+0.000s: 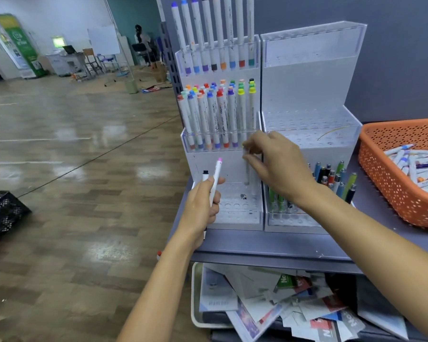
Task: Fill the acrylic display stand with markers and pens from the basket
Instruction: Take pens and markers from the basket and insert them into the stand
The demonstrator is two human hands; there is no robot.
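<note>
Scattered leaflets (282, 304) lie in a tray under the counter (269, 245). Above its front edge the left hand (200, 206) is curled round two spare markers, one pink-capped (216, 176) and one black-capped (205, 175), both upright and ready. The right hand (277, 164) pinches a single green-capped marker (246, 174) between fingertips and thumb, held vertical over the right end of the lowest tier of the left acrylic stand (235, 206).

This step looks like seating that marker in a hole of the perforated plate. It should go best kept plumb, with the tip found in the hole first and then let slide, clear of the tier lip above. Filling from the right edge leftward would leave room for the fingers.

Two stands sit side by side, touching. Pens (331, 176) fill the lowest tier of the right stand (307, 82); upward of ten show, and the forearm hides others. Its two upper tiers hold nothing. One orange basket (386, 183) stands just right of it, with a heap of markers too tangled to count. On the left stand the middle tier shows a front row of eight, with more rows crowded behind. The top tier holds eight.
</note>
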